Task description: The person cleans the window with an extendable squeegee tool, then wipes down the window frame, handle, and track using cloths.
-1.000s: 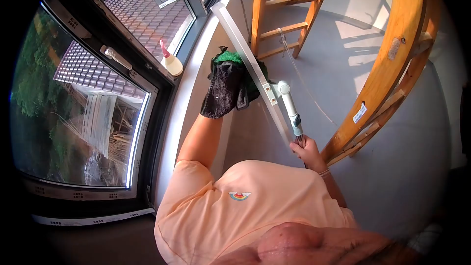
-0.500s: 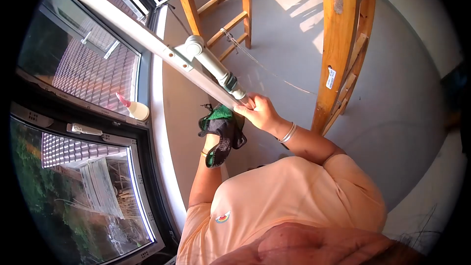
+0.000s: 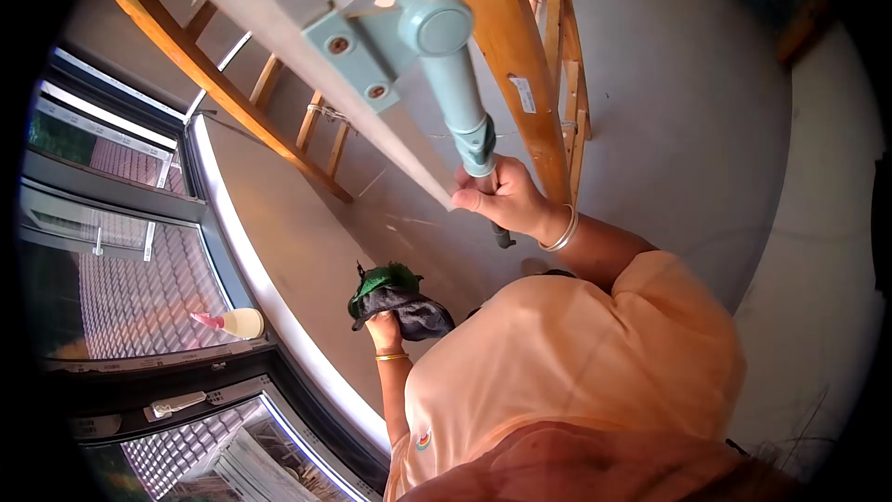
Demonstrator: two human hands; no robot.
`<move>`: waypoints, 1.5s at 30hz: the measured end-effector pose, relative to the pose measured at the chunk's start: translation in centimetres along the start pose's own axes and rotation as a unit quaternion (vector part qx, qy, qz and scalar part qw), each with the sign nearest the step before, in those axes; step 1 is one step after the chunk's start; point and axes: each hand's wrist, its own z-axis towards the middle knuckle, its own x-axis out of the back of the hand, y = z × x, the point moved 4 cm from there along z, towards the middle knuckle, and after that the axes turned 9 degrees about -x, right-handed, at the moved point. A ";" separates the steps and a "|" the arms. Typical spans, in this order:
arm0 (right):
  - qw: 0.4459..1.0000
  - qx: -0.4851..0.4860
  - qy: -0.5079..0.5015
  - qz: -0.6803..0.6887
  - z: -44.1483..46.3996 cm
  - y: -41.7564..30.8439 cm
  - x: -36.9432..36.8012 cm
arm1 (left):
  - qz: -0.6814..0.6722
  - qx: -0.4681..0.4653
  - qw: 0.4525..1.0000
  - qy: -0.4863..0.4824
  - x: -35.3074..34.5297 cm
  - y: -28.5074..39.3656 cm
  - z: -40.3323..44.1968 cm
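My right hand point(image 3: 509, 197) is wrapped round the handle of a window squeegee, just below its pale blue-green joint point(image 3: 455, 84). The tool's long whitish bar point(image 3: 279, 28) slants from the top left down to my right hand, large and close to the camera. Lower and to the left, my left hand point(image 3: 383, 329) holds a black and green cloth point(image 3: 395, 299), with the fingers mostly covered by it. The cloth hangs near the wall below the sill, apart from the squeegee.
A spray bottle with a pink top point(image 3: 243, 323) lies by the window on the white sill point(image 3: 269, 302). A wooden ladder point(image 3: 506, 56) stands ahead on the grey floor point(image 3: 688, 112), its other legs point(image 3: 214, 84) at the left. An open window point(image 3: 177, 404) is at lower left.
The squeegee has swung up and closer to the camera with my right hand. My left hand has lowered with the cloth. The view has turned rightward, away from the window.
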 end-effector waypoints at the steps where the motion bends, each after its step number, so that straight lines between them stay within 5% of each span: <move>1: 0.999 0.012 0.040 -0.011 -1.2 -0.3 2.2 | 0.002 -0.002 1.000 0.000 1.1 0.2 0.1; 11: 0.889 -0.019 0.412 -0.197 -12.5 -5.3 19.4 | 0.061 0.083 0.995 0.010 4.6 -3.2 2.4; 15: 0.883 -0.086 0.392 -0.244 -14.9 -0.9 22.8 | 0.165 0.054 0.985 -0.011 2.7 -4.3 4.5; 17: 0.886 -0.104 0.388 -0.232 -15.7 0.3 22.5 | 0.022 0.163 0.983 0.076 0.7 -2.7 4.5; 23: 0.815 -0.048 0.508 -0.274 -19.7 7.6 26.5 | 0.026 0.200 0.975 0.088 0.7 -3.3 4.1; 29: 0.883 -0.189 0.403 -0.148 -21.2 10.7 31.6 | 0.122 0.204 0.964 0.119 0.2 1.3 2.9; 31: 0.858 -0.253 0.359 -0.265 -21.7 12.6 32.4 | 0.126 0.227 0.953 0.154 0.9 1.8 2.4; 38: 0.783 -0.422 0.333 -0.312 -21.4 22.1 35.0 | 0.117 0.270 0.931 0.216 0.5 3.6 0.8; 45: 0.730 -0.424 0.339 -0.415 -20.0 34.0 32.7 | 0.116 0.284 0.920 0.244 0.9 4.3 -0.2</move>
